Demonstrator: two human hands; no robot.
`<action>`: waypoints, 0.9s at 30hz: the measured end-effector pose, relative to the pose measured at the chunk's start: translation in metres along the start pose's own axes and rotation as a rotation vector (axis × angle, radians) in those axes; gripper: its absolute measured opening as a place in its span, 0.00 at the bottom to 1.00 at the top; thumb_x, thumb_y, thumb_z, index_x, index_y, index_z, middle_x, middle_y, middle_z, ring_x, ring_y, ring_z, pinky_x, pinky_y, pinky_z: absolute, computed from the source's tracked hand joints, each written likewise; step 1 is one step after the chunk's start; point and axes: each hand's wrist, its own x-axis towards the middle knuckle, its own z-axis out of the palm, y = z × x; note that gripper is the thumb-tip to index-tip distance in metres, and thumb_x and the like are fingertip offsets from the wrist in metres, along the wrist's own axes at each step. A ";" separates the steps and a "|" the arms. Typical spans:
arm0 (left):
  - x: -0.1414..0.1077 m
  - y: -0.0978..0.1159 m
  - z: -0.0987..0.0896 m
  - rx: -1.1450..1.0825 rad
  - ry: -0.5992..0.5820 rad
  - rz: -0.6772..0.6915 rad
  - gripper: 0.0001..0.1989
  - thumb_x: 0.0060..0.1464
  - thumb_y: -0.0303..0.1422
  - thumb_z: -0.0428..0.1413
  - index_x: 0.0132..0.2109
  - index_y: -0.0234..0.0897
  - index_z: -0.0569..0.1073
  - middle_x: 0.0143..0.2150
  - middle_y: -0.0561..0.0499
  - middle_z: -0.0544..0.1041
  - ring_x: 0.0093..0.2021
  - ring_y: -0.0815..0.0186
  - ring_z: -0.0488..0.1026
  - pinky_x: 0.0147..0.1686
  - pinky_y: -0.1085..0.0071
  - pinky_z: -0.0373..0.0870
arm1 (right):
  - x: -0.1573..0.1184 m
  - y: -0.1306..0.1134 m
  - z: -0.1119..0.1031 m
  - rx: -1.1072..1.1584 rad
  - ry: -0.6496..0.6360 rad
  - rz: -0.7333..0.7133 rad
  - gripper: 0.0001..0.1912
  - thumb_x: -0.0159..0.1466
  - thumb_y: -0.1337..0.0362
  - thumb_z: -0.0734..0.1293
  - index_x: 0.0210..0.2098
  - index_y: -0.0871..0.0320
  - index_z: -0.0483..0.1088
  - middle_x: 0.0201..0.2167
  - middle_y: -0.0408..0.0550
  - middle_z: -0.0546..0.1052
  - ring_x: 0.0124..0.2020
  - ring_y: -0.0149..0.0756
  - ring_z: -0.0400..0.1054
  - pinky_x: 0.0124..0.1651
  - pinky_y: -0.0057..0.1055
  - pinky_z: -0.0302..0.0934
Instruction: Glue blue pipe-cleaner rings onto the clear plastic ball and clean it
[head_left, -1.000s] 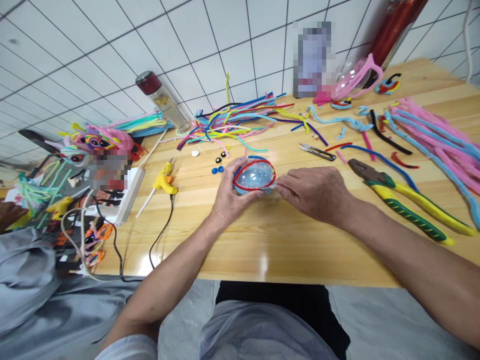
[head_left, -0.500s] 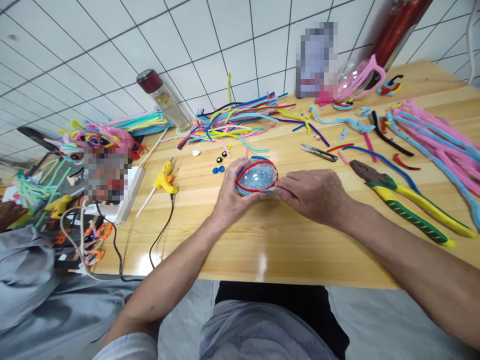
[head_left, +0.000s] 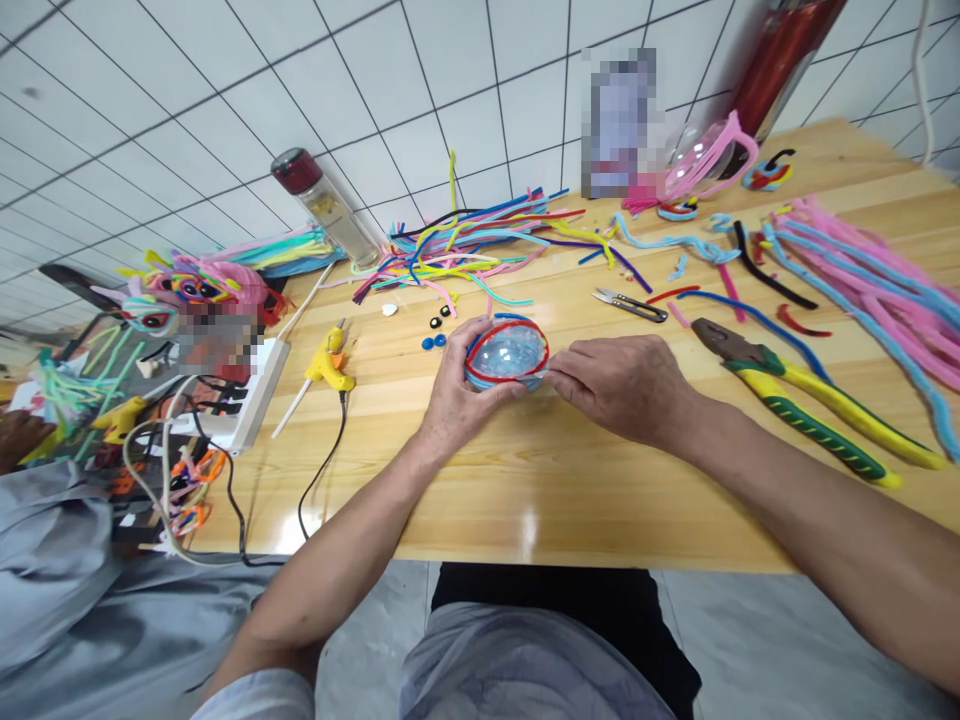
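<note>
A clear domed piece (head_left: 508,352) with a red fuzzy rim and blue beneath it is held over the table. My left hand (head_left: 459,395) wraps round its left side, thumb along the lower edge. On the right, my right hand (head_left: 619,388) is closed in a pinch at the red rim, on a thin pale thing too small to make out. Black eye pieces (head_left: 435,323) and blue ones (head_left: 428,343) lie left of the dome, with a yellow glue gun (head_left: 328,362) farther left. Small snips (head_left: 630,305) rest behind my right hand.
Green-yellow pliers (head_left: 810,410) lie at right, near pink and blue stems (head_left: 870,290). Mixed stems (head_left: 465,240) and a bottle (head_left: 326,205) stand or lie by the wall. At left are a power strip (head_left: 259,395), cables and another person's hand (head_left: 21,437).
The view has shifted slightly, so most things appear a little farther left. Both hands keep their hold at the dome, with almost no change in pose.
</note>
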 end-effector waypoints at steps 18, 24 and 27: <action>0.001 -0.003 0.000 -0.024 -0.007 -0.008 0.44 0.47 0.52 0.71 0.67 0.48 0.63 0.66 0.43 0.68 0.67 0.51 0.69 0.68 0.49 0.65 | 0.002 0.003 0.004 0.035 0.014 -0.020 0.24 0.75 0.54 0.56 0.38 0.56 0.80 0.28 0.47 0.81 0.27 0.32 0.68 0.30 0.33 0.42; 0.000 -0.001 0.000 -0.054 -0.006 -0.064 0.46 0.46 0.55 0.70 0.66 0.46 0.62 0.66 0.41 0.68 0.67 0.50 0.69 0.68 0.49 0.65 | 0.003 0.010 -0.003 0.085 0.011 -0.004 0.23 0.75 0.54 0.56 0.38 0.56 0.79 0.31 0.47 0.83 0.30 0.34 0.73 0.31 0.33 0.47; -0.001 0.004 0.000 -0.070 -0.022 -0.078 0.45 0.48 0.56 0.68 0.66 0.45 0.61 0.66 0.41 0.67 0.67 0.51 0.69 0.67 0.52 0.67 | 0.004 0.008 -0.006 0.138 0.044 0.036 0.22 0.76 0.54 0.56 0.39 0.56 0.78 0.35 0.47 0.84 0.33 0.35 0.76 0.33 0.33 0.53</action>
